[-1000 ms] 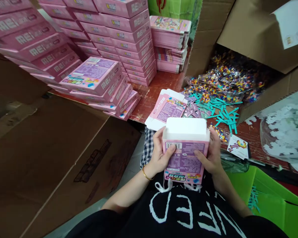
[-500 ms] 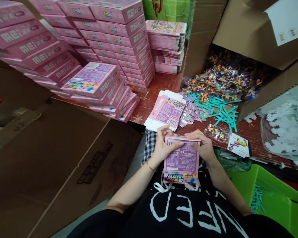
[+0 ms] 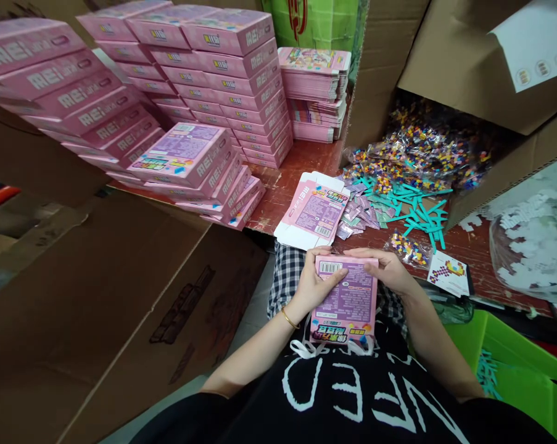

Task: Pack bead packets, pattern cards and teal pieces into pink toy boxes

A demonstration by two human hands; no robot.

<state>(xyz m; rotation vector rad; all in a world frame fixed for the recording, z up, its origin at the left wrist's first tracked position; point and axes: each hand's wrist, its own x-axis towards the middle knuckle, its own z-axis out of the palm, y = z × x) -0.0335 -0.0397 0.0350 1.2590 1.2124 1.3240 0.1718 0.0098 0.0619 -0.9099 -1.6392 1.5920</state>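
A pink and purple cardboard box (image 3: 345, 308) is held upright against my lap, its printed back with the barcode facing up at me. My left hand (image 3: 319, 280) grips its left side, thumb lying across the printed face and fingers behind the far edge. On the other side my right hand (image 3: 389, 270) holds the top right corner, thumb on the face and fingers along the top edge. Just beyond my hands, a flattened pink carton (image 3: 313, 209) with white flaps lies at the table edge.
Stacked pink boxes (image 3: 234, 83) fill the table's left, with flat cartons (image 3: 313, 80) behind. Rightward lie small sachets (image 3: 361, 206), teal plastic sticks (image 3: 421, 213), bags of coloured beads (image 3: 408, 151), a picture card (image 3: 448, 273) and a bag of white pieces (image 3: 532, 240). A green bin (image 3: 514, 364) stands below right.
The top edge of the held box now looks flat and closed under my fingers. Both hands keep their grip. The whole view has shifted slightly.
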